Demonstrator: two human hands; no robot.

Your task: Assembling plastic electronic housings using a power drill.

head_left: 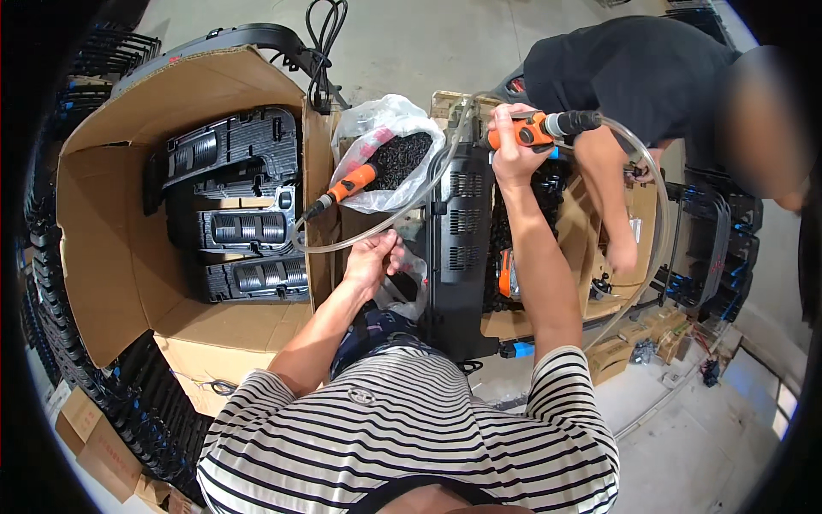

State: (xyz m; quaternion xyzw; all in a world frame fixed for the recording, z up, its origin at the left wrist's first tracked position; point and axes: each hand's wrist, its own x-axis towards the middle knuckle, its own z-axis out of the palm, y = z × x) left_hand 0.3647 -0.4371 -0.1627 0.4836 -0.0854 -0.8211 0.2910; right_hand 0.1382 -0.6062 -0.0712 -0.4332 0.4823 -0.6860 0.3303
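Landmark: tall black vented panel (461,231), standing upright in front of the person.

Right hand (508,144): raised at the panel's top right corner, fingers wrapped shut around the orange-and-black power screwdriver (538,129). Tool lies roughly level, grey end pointing right, away from the panel. Clear hose (659,214) runs from that end, loops wide to the right of the panel and drops toward the floor.

Left hand (373,257): just left of the panel, about mid-height. Fingers curled together; a second clear hose (385,224) passes over them. Cannot tell whether the fingers pinch something small or only the hose.

Second orange-handled driver (347,188): up and left of the panel, lying tilted against a clear plastic bag (385,128) holding dark screws. The second hose leads from this tool, curving up to the panel's top.

Open cardboard box (128,257): well left of the panel, on its side; black ribbed plastic parts (240,231) stacked inside.

Right of the panel: another person in a dark shirt (642,68), bent over, one arm (612,197) reaching down to a cardboard tray. Small cardboard cartons (625,343) lie on the floor, lower right of the panel.

Far left, beyond the box: rows of black plastic frames (68,343) stacked along the floor.
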